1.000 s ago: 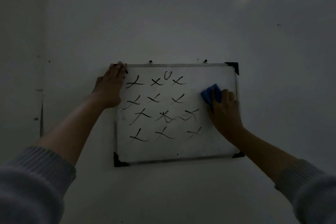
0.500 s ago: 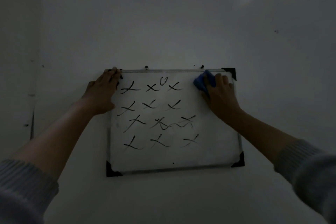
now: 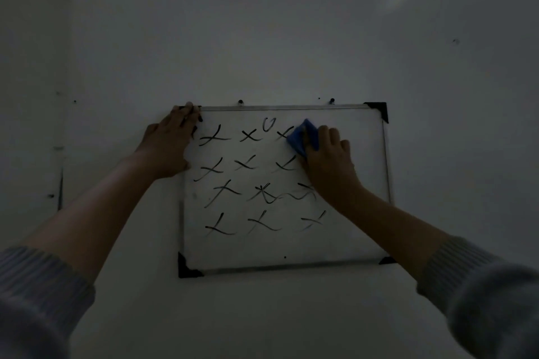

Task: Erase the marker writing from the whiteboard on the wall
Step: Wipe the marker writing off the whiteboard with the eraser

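Note:
A small whiteboard [image 3: 291, 245] with a metal frame and black corner caps hangs on the wall. Black marker crosses [image 3: 248, 165] fill its left and middle in rows; its right strip looks wiped. My left hand [image 3: 167, 146] lies flat over the board's top left corner, fingers on the frame. My right hand [image 3: 328, 157] presses a blue eraser cloth [image 3: 300, 138] against the board, covering the right end of the top row of marks. The right hand and forearm hide parts of the marks in the right column.
The room is dim. A plain pale wall [image 3: 262, 38] surrounds the board, with two small hooks [image 3: 240, 102] above its top edge. A wall corner or door edge [image 3: 59, 189] runs at the far left.
My right hand has slid the blue cloth from the board's right edge up to the top right corner, then left and down onto the top row's last cross. The left hand has stayed on its corner.

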